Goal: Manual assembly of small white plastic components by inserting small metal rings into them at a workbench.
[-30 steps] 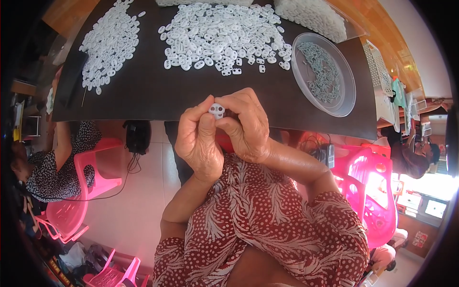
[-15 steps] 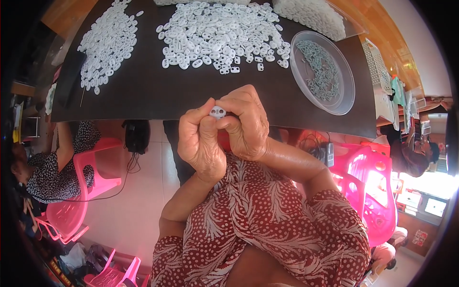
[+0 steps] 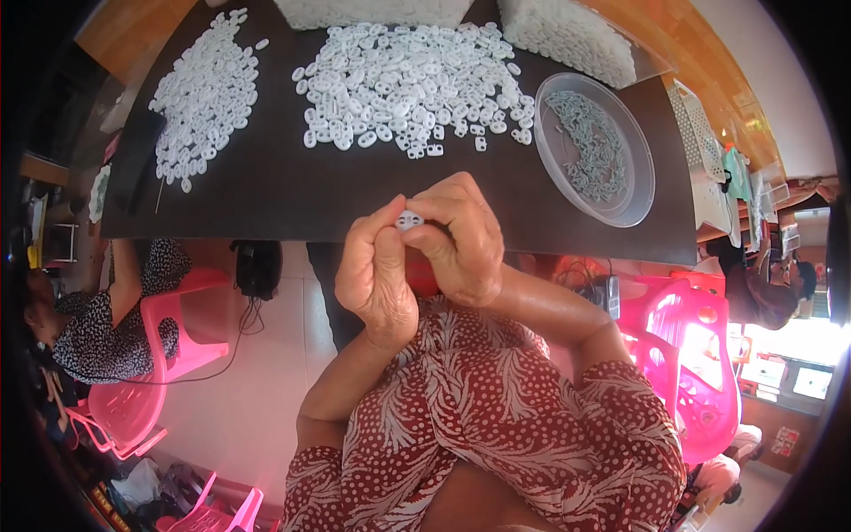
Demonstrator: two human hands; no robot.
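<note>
A small white plastic cord lock (image 3: 409,220) with two holes is pinched between the fingertips of both hands, close to the table's front edge. My left hand (image 3: 377,279) grips its left side with thumb and forefinger. On the right, my right hand (image 3: 465,239) is closed on the same piece, thumb below and bent forefinger above. The fingers partly cover it. Beyond my hands lies a large heap of white two-hole and oval pieces (image 3: 399,80), with several squarish ones at its near edge.
A second pile of white oval pieces (image 3: 208,97) lies left on the dark table (image 3: 292,199). At right, a round clear tub (image 3: 644,182) holds small grey-green parts (image 3: 589,146). Clear boxes (image 3: 567,40) of white pieces stand behind. Pink chairs (image 3: 168,346) and another person (image 3: 106,301) are at left.
The table and piles appear slightly lower in the picture. Both hands keep their pinch on the cord lock, which is tilted a little differently.
</note>
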